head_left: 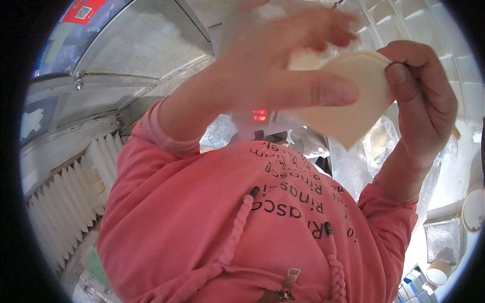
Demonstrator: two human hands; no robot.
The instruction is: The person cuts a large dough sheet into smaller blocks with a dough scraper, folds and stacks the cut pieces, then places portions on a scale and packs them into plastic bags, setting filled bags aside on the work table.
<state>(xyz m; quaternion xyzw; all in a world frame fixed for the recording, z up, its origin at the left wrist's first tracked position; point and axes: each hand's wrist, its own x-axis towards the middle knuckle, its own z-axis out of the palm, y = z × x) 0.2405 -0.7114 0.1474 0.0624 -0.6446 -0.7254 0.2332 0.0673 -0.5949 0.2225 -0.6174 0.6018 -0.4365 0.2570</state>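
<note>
My right hand (pixel 422 96) pinches the upper right corner of a flat cream paper bag (pixel 348 118) between thumb and fingers. The bag hangs tilted, one corner pointing down, and two layers show along its top edge. Coming across from the left, my left hand (pixel 283 65) is blurred by motion. Its fingers are spread apart, with the thumb stretched out in front of the bag and the other fingers above it. Whether the thumb touches the paper I cannot tell.
Behind my hands glows a small red digital display (pixel 259 115). A metal-framed cabinet (pixel 146 45) stands at the left, above white pleated pieces (pixel 65 202). Clear plastic wrap (pixel 381 139) lies beyond the bag. At the lower right are a clear square container (pixel 443 240) and a round tub (pixel 438 272).
</note>
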